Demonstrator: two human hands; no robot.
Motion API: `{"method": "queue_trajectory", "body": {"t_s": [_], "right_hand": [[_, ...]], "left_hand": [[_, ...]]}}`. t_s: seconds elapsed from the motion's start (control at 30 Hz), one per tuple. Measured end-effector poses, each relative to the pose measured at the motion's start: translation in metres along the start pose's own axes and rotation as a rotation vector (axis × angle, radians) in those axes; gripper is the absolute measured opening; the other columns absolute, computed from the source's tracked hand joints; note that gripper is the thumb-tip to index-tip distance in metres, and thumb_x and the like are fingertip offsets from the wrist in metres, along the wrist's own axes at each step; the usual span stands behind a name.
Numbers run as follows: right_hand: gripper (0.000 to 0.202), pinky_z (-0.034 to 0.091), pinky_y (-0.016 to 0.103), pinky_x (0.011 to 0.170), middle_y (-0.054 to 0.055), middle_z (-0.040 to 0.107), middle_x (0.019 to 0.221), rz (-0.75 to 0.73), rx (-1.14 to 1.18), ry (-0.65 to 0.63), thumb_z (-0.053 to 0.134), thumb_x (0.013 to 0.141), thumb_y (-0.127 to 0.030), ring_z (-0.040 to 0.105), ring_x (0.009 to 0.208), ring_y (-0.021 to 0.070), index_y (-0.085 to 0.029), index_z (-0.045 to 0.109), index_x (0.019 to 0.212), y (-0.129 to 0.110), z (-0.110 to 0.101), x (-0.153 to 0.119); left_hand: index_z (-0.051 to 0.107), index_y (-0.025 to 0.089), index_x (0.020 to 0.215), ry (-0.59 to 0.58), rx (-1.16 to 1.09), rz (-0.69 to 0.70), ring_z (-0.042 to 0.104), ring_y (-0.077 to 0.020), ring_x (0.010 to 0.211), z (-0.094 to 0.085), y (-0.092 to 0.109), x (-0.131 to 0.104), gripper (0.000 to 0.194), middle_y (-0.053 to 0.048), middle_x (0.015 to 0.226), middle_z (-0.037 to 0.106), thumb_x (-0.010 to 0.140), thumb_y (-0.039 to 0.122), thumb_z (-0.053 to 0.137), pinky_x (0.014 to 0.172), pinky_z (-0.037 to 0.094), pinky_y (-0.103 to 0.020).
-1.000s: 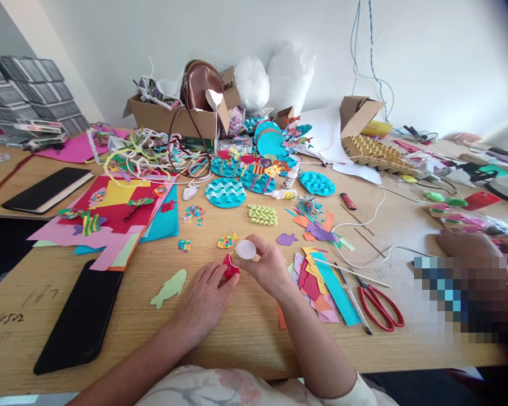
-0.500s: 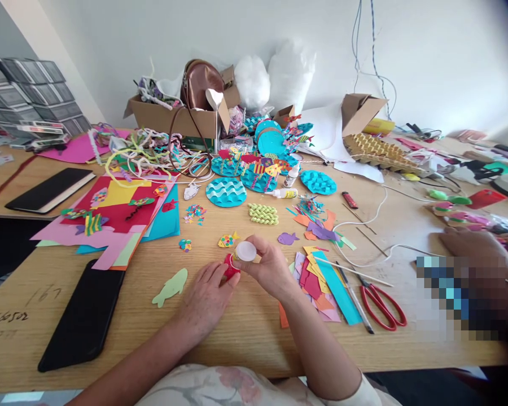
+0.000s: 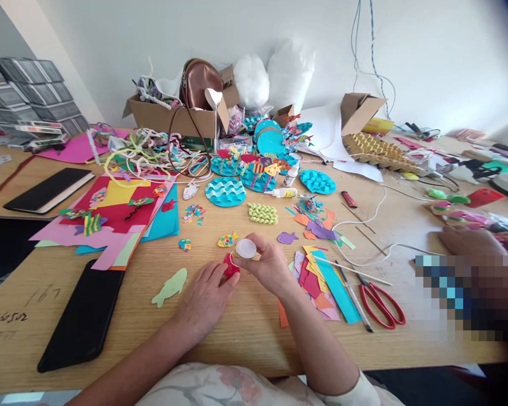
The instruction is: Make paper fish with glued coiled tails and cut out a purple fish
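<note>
My right hand (image 3: pixel 267 265) grips a small glue bottle (image 3: pixel 246 248), its pale round base facing up. The bottle is tipped over a red paper cutout (image 3: pixel 232 267), with its nozzle end mostly hidden. With fingertips on that cutout, my left hand (image 3: pixel 207 290) holds it on the table. Just behind lies a yellow paper fish (image 3: pixel 227 241) with coloured dots. A light green paper fish (image 3: pixel 169 287) is left of my left hand, and a purple paper fish (image 3: pixel 287 238) lies beyond my right hand.
Scissors (image 3: pixel 381 304), a thin brush-like tool (image 3: pixel 355 299) and paper strips (image 3: pixel 336 287) lie to the right. A black phone-like slab (image 3: pixel 82 316) is at the left. Blue decorated discs (image 3: pixel 226 192) stand farther back. Another person's hand (image 3: pixel 469 248) rests at the right edge.
The glue bottle has shifted very slightly over the red cutout, and a little more of the red shows. My left hand stays in place.
</note>
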State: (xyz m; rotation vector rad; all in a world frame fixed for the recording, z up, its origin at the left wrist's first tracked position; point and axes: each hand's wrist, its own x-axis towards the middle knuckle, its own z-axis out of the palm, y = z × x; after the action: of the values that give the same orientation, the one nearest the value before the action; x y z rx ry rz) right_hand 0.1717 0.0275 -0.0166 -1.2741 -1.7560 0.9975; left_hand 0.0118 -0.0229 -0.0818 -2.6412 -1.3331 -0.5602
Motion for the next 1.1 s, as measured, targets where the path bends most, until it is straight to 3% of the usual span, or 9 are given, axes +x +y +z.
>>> {"method": "queue_trajectory", "body": {"t_s": [0.83, 1.1], "right_hand": [[0.012, 0.037, 0.024, 0.062, -0.003, 0.058, 0.067, 0.017, -0.021, -0.068, 0.066, 0.066, -0.025, 0.052, 0.067, 0.0151, -0.02, 0.055, 0.069, -0.0031, -0.0006, 0.0007], [0.013, 0.037, 0.023, 0.061, -0.004, 0.056, 0.066, -0.017, -0.019, -0.03, 0.065, 0.066, -0.024, 0.051, 0.066, 0.014, -0.02, 0.054, 0.068, -0.0007, 0.0004, 0.0013]], "left_hand": [[0.057, 0.018, 0.106, -0.024, -0.009, -0.012, 0.052, -0.0259, 0.101, -0.0018, 0.0008, 0.0008, 0.03, -0.012, 0.105, 0.057, 0.077, 0.009, 0.056, 0.084, 0.048, -0.043], [0.055, 0.02, 0.107, -0.02, -0.012, -0.018, 0.052, -0.023, 0.099, -0.0027, 0.0009, 0.0014, 0.028, -0.009, 0.103, 0.058, 0.081, 0.01, 0.05, 0.084, 0.049, -0.042]]}}
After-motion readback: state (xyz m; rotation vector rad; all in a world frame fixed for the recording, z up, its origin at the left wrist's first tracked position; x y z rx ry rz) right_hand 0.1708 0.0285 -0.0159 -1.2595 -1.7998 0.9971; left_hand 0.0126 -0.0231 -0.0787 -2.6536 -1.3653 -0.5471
